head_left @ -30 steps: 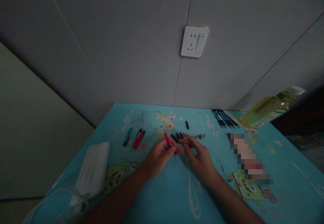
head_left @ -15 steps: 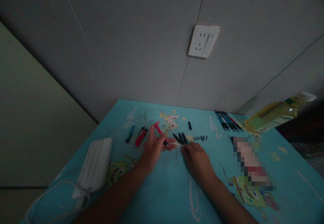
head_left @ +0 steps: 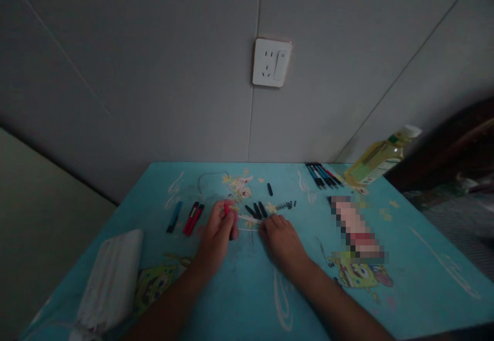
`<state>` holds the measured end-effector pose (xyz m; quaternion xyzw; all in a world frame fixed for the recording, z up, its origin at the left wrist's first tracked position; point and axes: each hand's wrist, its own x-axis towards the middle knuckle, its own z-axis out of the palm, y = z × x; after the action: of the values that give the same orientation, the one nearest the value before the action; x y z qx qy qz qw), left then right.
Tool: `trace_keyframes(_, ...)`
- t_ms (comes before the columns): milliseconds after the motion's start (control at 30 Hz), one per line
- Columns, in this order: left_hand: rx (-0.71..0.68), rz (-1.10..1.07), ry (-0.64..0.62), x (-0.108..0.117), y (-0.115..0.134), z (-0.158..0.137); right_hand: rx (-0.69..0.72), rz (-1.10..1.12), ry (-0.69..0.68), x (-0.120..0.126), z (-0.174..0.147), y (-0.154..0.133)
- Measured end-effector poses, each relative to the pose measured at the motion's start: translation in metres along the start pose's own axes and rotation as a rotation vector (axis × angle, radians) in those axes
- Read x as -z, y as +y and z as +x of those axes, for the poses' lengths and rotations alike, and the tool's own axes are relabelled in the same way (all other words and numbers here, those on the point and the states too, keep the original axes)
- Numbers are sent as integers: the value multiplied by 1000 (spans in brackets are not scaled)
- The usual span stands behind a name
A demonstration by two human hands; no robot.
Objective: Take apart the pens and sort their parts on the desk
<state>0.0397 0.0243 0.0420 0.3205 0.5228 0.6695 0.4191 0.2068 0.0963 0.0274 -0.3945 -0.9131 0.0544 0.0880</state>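
My left hand (head_left: 216,233) is closed around a red pen barrel (head_left: 226,209), whose upper end sticks out above the fingers. Thin whitish pen refills (head_left: 249,219) span the gap between my hands. Their right ends run under the bent fingers of my right hand (head_left: 283,238), which is closed on them low over the table. Just beyond lie several black pen parts (head_left: 258,210) and a row of small dark pieces (head_left: 286,205). To the left are two red barrels (head_left: 193,219) and a blue barrel (head_left: 175,217).
Several pens (head_left: 322,175) lie side by side at the back right, near a tilted-looking bottle of yellow liquid (head_left: 376,161). A blurred-out flat object (head_left: 357,228) is at the right. A white power strip (head_left: 111,279) with a cord sits front left. The wall with a socket (head_left: 272,62) borders the table (head_left: 247,289).
My left hand has turned, so the red barrel points more upright and its open palm has closed. The refills now stretch between the hands. The view has swung to the right.
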Motion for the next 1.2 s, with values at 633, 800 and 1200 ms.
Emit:
trace_keyframes(633,167,374,-296,-1,-19,-8,-109,1054,413,25,-5,-11)
trace_keyframes(800,70,522,-396,-2,-16,-10,-121,1401,315,12,-8,-26)
trace_keyframes(1200,1,487,-425,-3,-9,-16,0,1300,270,29,-7,-9)
